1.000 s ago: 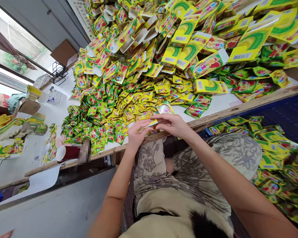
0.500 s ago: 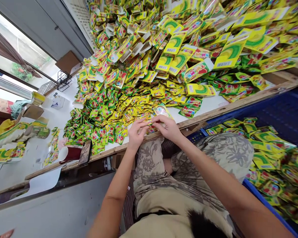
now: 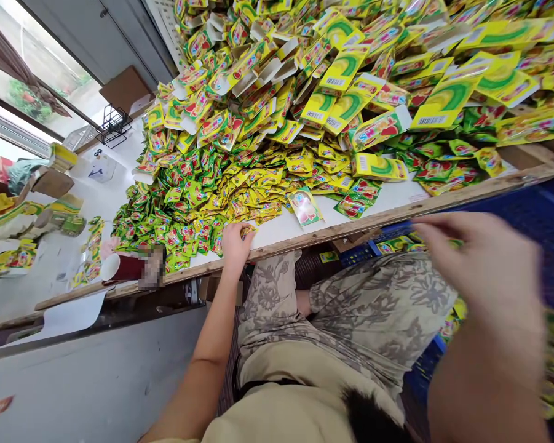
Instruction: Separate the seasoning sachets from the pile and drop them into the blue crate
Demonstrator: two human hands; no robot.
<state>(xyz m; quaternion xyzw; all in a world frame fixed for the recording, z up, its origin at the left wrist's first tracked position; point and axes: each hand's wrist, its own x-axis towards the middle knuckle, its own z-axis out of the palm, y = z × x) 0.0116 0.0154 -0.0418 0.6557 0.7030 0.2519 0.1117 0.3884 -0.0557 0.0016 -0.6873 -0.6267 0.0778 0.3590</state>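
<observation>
My left hand [image 3: 236, 247] rests at the table's front edge, against the near side of a heap of small sachets [image 3: 240, 197]. Its fingers are curled in, and a bit of a small sachet [image 3: 247, 231] shows at the fingertips. Off to the right, my right hand [image 3: 486, 264] is raised over the blue crate [image 3: 502, 206], smeared by motion. Its thumb and forefinger point left, the other fingers are hidden, and I see nothing clear between them. A pale flat packet [image 3: 305, 207] lies alone on the white tabletop between the hands.
Yellow-green boxes [image 3: 345, 67] are piled high at the back. A wooden strip [image 3: 350, 232] edges the table. More packets [image 3: 399, 243] lie in the crate beside my knee. At left are a dark red cup [image 3: 126, 269], a black wire rack [image 3: 114, 126] and cartons [image 3: 53, 183].
My hands, together before, have parted. The right swung right over the crate; the left moved left to the sachets. The small thing they shared is out of sight. The view shifted slightly.
</observation>
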